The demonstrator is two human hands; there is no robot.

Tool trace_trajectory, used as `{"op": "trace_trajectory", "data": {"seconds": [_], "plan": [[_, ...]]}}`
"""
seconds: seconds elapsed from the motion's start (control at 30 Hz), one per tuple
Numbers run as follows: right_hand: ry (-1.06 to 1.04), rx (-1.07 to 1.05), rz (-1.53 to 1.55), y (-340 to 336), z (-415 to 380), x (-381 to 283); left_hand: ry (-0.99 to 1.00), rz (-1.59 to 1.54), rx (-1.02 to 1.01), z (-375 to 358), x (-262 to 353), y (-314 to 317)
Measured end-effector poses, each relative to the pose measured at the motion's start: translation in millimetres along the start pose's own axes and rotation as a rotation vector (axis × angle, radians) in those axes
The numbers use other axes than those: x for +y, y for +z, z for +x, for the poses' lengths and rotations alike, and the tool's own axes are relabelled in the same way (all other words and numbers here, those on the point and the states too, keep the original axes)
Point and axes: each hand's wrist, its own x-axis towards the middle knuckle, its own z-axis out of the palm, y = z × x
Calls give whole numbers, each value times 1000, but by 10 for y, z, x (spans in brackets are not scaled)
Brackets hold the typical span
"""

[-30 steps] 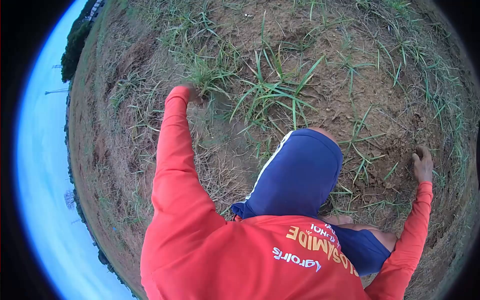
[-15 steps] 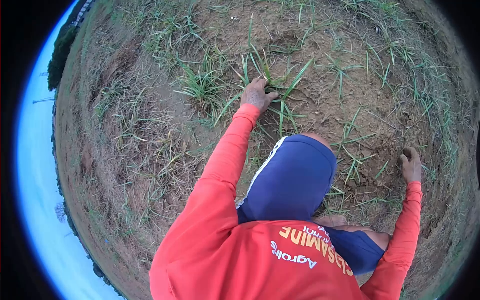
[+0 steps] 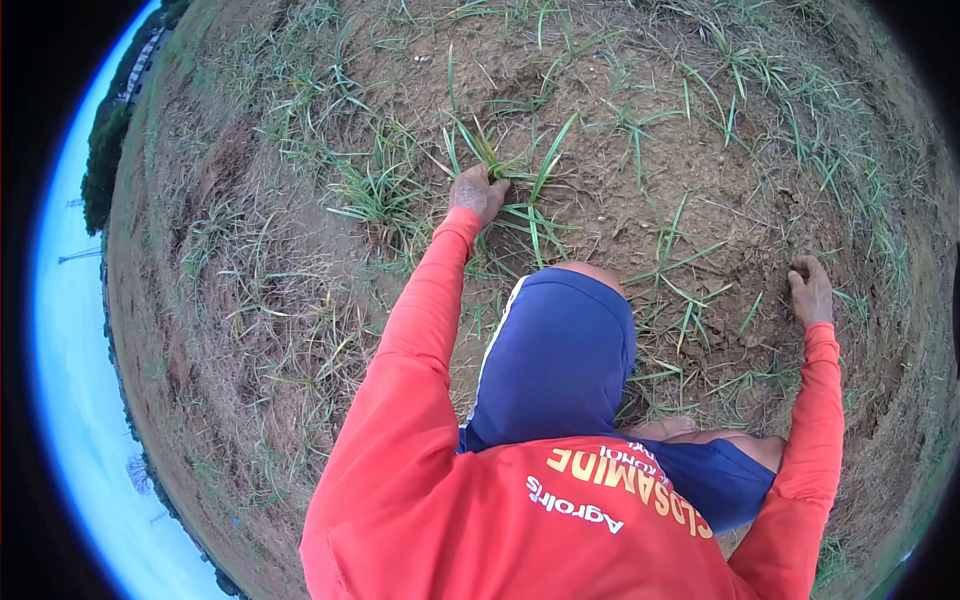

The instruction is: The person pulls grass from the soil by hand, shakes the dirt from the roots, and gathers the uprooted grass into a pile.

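Note:
My left hand [image 3: 480, 194] is closed around the base of a green grass tuft [image 3: 490, 158], low against the brown soil. Long blades fan out past the fingers, and the hand itself hides the tuft's roots. Over bare, cracked soil at the right is my right hand [image 3: 811, 291]. Its fingers curl inward with the thumb beside them, and whatever they may hold is hidden. Small grass plants [image 3: 688, 295] grow between this hand and my bent knee [image 3: 560, 340].
A thicker grass clump [image 3: 378, 192] grows just left of my left hand. Dry, flattened grass [image 3: 290, 320] covers the ground farther left. More green blades [image 3: 740, 70] are scattered at the top right. My bare foot [image 3: 660, 428] rests beneath me.
The view has shifted slightly, so the hands and plants appear farther left. My left hand has closed in around the tuft's base, and its blades are drawn together. My right hand stays over the soil.

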Motion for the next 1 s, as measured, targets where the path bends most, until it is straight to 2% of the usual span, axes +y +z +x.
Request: {"op": "trace_trajectory", "data": {"seconds": [0.1, 0.23, 0.37, 0.4, 0.5, 0.53, 0.63, 0.73, 0.8, 0.83, 0.87, 0.9, 0.97, 1.0], "plan": [[-26, 18, 38, 3, -52, 8, -6, 73, 60, -43, 32, -3], [-28, 36, 87, 24, -88, 12, 0, -38, 236, -83, 94, -214], [-22, 37, 44, 44, -4, -58, -15, -53, 229, 54, -12, -400], [-1, 37, 26, 24, 26, -88, 15, -241, 281, 72, 39, -437], [15, 26, -11, 20, -17, -51, 14, -143, 246, 123, 142, -562], [4, 40, -9, 31, 33, -56, 38, -199, 305, 150, 221, -644], [32, 26, -17, 39, 52, -50, -119, -490, 213, 217, 569, -1150], [19, 43, -13, 59, 87, -29, 11, -733, 306, 487, 514, -1352], [9, 54, 8, 31, 148, 10, 34, -213, 75, 952, 330, -1231], [-4, 22, 15, 53, 95, 10, 8, 53, -50, 925, 63, -1127], [-19, -5, 24, 60, 38, 33, 25, -110, -34, 972, -93, -1067], [-41, 32, 45, 47, 117, 64, 29, -245, 27, 1183, 110, -1233], [-43, 27, 53, 64, 19, 123, -64, -515, 49, 827, 142, -1305], [-46, 20, 47, 42, -29, 81, -99, -420, -2, 804, 95, -1331]]}}
